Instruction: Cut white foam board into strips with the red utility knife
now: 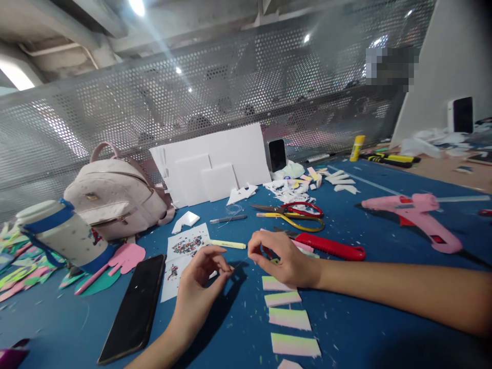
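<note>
Pinching a fine, barely visible thread (239, 264) between them in the head view, the left hand (202, 279) and right hand (282, 259) each close thumb on forefinger. The thread spans the gap just above the blue surface (365, 338), near frame centre.

Containers: a pale backpack (115, 195) at 10 o'clock from the hands is closed. A lidded tumbler (61, 233) with blue bands sits tilted at 9 o'clock. The contents of both are hidden.

On the surface:
- a dark phone (134, 307) at 8 o'clock
- pastel strips (289, 319) at 5 o'clock
- scissors (294, 212) at 1 o'clock
- a pink glue gun (415, 215) at 3 o'clock

White boards (230, 154) lean at 12 o'clock against a perforated metal panel (115, 102).
</note>
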Tool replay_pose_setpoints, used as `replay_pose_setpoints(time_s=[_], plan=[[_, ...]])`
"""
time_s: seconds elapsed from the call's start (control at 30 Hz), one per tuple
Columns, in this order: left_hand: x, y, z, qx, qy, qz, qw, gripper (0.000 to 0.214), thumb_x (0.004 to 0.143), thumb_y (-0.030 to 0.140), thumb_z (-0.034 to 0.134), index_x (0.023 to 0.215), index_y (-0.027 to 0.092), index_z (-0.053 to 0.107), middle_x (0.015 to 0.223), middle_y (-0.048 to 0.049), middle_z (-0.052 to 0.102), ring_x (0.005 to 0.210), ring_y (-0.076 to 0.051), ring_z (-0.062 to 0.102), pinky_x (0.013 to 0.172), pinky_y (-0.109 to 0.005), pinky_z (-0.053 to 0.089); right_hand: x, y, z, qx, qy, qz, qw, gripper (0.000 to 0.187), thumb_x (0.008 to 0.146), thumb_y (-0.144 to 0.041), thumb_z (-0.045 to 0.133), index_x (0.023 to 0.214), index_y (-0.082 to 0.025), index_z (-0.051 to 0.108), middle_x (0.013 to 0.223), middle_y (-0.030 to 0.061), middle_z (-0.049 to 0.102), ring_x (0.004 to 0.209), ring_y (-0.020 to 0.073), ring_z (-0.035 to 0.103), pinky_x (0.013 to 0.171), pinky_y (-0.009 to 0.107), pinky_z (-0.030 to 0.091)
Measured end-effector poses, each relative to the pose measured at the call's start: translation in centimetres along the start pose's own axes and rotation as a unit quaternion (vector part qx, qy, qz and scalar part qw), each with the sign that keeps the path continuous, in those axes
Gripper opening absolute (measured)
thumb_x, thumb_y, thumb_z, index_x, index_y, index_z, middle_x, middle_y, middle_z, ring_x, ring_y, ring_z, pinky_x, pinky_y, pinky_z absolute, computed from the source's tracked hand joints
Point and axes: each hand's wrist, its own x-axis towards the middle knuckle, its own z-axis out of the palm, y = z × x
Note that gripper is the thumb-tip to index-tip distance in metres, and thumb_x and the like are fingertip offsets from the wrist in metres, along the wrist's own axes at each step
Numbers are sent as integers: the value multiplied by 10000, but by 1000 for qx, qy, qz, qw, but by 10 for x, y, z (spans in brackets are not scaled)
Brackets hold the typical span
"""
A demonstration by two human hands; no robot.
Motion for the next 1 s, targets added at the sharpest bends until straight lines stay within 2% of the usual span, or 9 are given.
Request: replay_pose_setpoints(time_s=[0.2,0.47,1.0], plan=[[2,2,2,-9,5,1,1000,282,874,141,699,1120,228,593,871,8,612,782,-139,644,813,-301,553,0,0,0,1,3,1,1000,90,977,-205,517,897,-191,557,778,13,607,640,122,511,590,244,406],[2,3,3,11,1,3,1000,314,854,155,723,1128,214,582,827,-7,657,760,-153,638,754,-283,524,0,0,1,7,-4,2,1000,76,977,-198,518,913,-188,560,796,15,610,647,119,513,591,238,409],[3,5,4,6,-6,0,1000,324,862,151,715,1143,226,572,828,2,652,763,-150,627,757,-284,507,1,0,1,2,-24,13,1000,91,982,-208,510,909,-184,559,799,13,611,634,119,503,575,246,407]])
